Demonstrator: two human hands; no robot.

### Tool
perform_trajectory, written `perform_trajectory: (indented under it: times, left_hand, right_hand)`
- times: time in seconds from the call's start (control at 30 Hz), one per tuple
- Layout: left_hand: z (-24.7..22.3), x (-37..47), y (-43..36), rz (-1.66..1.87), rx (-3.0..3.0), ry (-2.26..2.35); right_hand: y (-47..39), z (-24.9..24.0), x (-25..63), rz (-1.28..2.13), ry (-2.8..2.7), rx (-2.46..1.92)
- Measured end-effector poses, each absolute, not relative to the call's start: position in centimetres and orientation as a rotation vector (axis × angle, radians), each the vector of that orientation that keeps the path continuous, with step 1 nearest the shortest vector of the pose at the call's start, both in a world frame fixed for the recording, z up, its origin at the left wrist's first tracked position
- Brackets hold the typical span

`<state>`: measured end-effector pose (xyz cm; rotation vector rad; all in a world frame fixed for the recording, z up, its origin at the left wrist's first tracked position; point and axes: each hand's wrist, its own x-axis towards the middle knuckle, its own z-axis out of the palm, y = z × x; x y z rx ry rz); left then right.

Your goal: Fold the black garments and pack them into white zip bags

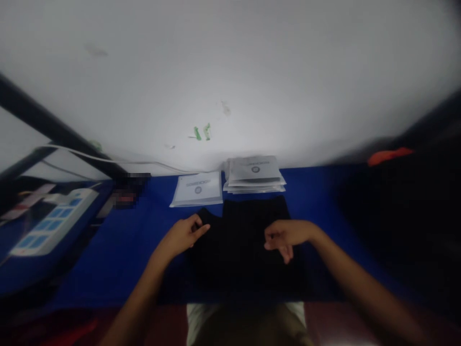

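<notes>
A black cloth item (234, 250) lies spread on the blue table in front of me. My left hand (185, 234) is at its upper left corner, thumb and fingers apart around the dark edge; whether it grips the cloth is hard to make out. Over the right part of the cloth is my right hand (283, 236), thumb and index finger curled toward each other and the other fingers extended downward. Nothing can be made out between them. Just beyond the cloth lie a flat white printed packet (198, 189) and, to its right, a stack of similar packets (255, 173).
The blue table (118, 250) meets a pale wall (252, 72). At the left are a white power strip (54, 223) with blue sections, a white cable (144, 163) and a dark frame bar (57, 125). An orange item (391, 156) sits on a dark mass at the right.
</notes>
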<state>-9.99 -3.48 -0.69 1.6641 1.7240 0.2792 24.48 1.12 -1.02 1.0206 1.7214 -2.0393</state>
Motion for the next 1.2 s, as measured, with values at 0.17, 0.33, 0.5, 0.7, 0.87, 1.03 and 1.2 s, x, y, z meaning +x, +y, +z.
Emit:
perform_trajectory:
  times: [0.17, 0.33, 0.5, 0.7, 0.87, 1.03, 1.2]
  left_hand:
    - [-0.1, -9.9, -1.8, 0.124, 1.835, 1.857]
    - [1.2, -9.8, 0.6, 0.008, 2.044, 1.824]
    - [0.1, -10.2, 3.1, -0.032, 2.234, 2.038]
    - [-3.7, -11.9, 4.4, 0.34, 2.456, 2.038]
    - [-5.7, -12.4, 5.3, 0.295, 2.412, 1.94]
    - [-6.0, -12.5, 6.0, 0.212, 2.332, 1.943]
    - [-5.1, -12.2, 7.1, 0.449, 2.244, 1.854]
  right_hand:
    - [1.8, -1.1, 24.9, -2.253, 1.717, 1.042]
    - [3.3, -1.3, 25.3, -2.768, 1.803, 1.528]
    - [4.8, -1.8, 25.7, -3.184, 1.644, 1.832]
    - [6.1, -2.5, 25.3, -3.562, 1.347, 1.667]
    - [6.5, -2.9, 24.9, -3.499, 1.397, 1.915]
    - [6.2, -2.2, 25.2, -3.575, 1.641, 1.991]
    - [6.0, -1.0, 26.7, -3.739, 1.761, 1.878]
